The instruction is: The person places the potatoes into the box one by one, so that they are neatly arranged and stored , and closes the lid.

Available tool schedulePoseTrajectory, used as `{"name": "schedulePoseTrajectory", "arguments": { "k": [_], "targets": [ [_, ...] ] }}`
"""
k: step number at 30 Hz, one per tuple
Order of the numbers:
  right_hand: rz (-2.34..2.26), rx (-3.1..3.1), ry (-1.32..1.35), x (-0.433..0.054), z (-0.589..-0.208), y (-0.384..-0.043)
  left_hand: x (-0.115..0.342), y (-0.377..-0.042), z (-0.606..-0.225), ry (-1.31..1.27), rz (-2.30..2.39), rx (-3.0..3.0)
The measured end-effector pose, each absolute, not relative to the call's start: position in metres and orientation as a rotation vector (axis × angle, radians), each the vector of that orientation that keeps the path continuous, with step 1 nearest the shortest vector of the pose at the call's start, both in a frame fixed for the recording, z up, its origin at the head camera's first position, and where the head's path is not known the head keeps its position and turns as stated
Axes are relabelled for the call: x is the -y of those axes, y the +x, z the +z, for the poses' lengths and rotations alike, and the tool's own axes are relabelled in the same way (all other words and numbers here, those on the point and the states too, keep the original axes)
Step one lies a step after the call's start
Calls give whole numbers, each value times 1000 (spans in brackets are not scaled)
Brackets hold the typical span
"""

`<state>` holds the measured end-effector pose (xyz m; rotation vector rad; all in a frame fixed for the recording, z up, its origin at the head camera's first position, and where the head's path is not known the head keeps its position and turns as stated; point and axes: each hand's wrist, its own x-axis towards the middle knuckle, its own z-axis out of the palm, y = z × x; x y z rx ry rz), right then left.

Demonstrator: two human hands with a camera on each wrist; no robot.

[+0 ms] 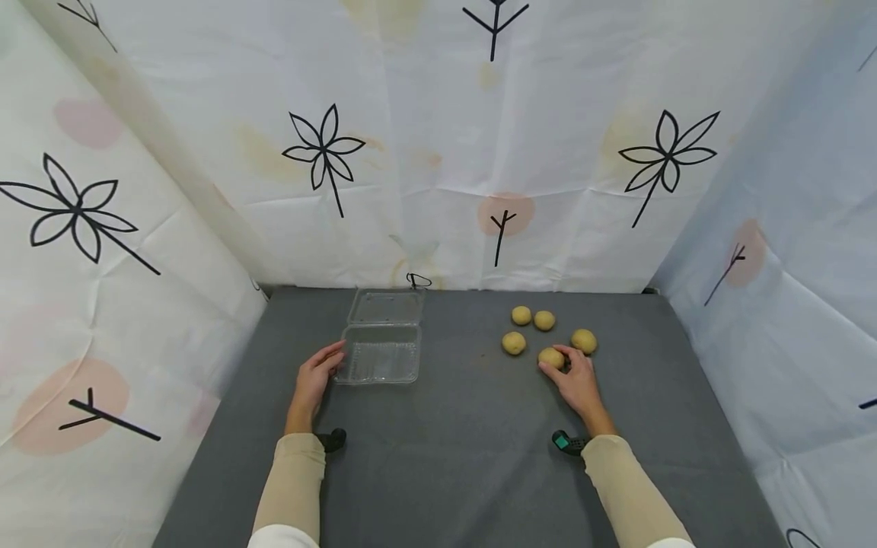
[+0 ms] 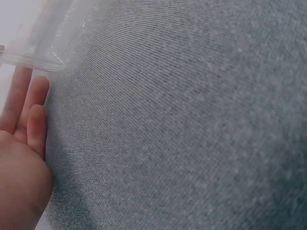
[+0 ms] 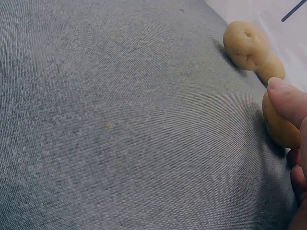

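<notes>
A small yellow potato (image 1: pixel 550 358) is gripped between the thumb and fingers of my right hand (image 1: pixel 578 382), low over the grey table. In the right wrist view my thumb lies across this potato (image 3: pixel 278 122), with other potatoes (image 3: pixel 245 45) beyond it. My left hand (image 1: pixel 317 378) is at the left side of a clear plastic clamshell box (image 1: pixel 379 355), whose lid (image 1: pixel 387 307) is folded back away from me. Seen from the left wrist, the fingers (image 2: pixel 37 91) are fairly straight and reach to the box's edge (image 2: pixel 36 62); the thumb is out of sight there.
Several more potatoes lie around the right hand: one at the right (image 1: pixel 584 341), one at the left (image 1: pixel 514 343), and two farther back (image 1: pixel 521 315). Patterned white cloth (image 1: pixel 438 152) hangs along the back and both sides of the grey table (image 1: pixel 452 457).
</notes>
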<state>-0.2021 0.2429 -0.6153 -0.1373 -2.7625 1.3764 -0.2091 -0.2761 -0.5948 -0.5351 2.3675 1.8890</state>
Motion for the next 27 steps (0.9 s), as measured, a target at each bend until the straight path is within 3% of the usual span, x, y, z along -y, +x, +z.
{"name": "schedulePoseTrajectory", "arguments": {
  "k": [27],
  "targets": [
    [1507, 2680, -154, -241, -588, -204, 272, -211, -598, -533, 2030, -2237]
  ]
}}
